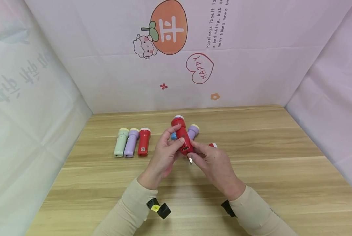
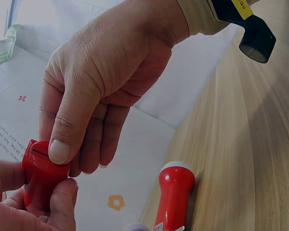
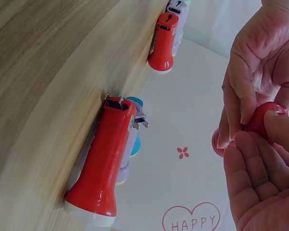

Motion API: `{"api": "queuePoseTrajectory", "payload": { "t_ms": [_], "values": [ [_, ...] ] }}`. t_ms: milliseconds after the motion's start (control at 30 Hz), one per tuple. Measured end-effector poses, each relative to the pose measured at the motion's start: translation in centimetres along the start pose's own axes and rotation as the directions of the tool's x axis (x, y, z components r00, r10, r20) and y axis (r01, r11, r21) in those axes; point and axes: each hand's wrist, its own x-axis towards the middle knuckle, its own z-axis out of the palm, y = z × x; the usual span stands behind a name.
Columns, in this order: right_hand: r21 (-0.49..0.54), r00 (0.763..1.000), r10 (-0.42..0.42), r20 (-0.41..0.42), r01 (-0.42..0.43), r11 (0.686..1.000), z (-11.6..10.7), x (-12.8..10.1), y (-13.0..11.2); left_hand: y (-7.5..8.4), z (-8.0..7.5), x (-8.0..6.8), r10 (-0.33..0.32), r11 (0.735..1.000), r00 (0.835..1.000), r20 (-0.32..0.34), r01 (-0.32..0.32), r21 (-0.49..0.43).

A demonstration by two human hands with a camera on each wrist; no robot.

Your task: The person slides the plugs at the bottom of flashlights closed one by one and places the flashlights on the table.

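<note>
On the table [image 1: 252, 164], at about nine o'clock from the hands, three torches lie side by side, heads toward the back wall: a green torch [image 1: 120, 143], a purple torch [image 1: 131, 143] and a red torch [image 1: 143, 141], each just beside the next. At the centre, the left hand [image 1: 164, 157] grips the held torch [image 1: 182, 134], red like the third in the row, with thumb and fingers [image 2: 59, 144] curled round its body; its head points to twelve o'clock and tilts up off the table, and its open rear end faces the person. In the left wrist view the thumb tip presses on that rear end. From five o'clock the right hand [image 1: 214, 164] pinches the same rear end, its fingers [image 3: 236, 96] bent round it, with a small metal prong showing just below. Behind the hands, at one o'clock, a second purple torch [image 1: 193, 131] lies on the table with a blue torch [image 3: 133, 144] beside it, mostly hidden. At three o'clock, touching the right hand's knuckles, another red torch [image 3: 103, 168] peeks out; the right wrist view shows it lying full length.
</note>
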Motion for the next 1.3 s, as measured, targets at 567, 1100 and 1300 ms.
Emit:
{"api": "queuePoseTrajectory", "payload": {
  "t_ms": [567, 1100, 1300],
  "values": [
    [0.023, 1.000, -0.009, -0.006, 0.009, 1.000, 0.02, -0.06, 0.03, 0.01, 0.04, -0.11, 0.008, 1.000, 1.000, -0.006, -0.008, 0.003],
    [0.005, 1.000, -0.020, -0.019, 0.020, 1.000, 0.23, -0.12, 0.04, 0.02, -0.14, -0.19, 0.026, 1.000, 1.000, 0.009, -0.026, -0.009],
    [0.007, 1.000, -0.018, -0.021, 0.019, 1.000, 0.28, -0.17, 0.04, -0.02, -0.09, -0.17, 0.022, 1.000, 1.000, -0.005, -0.022, 0.004]
  ]
}}
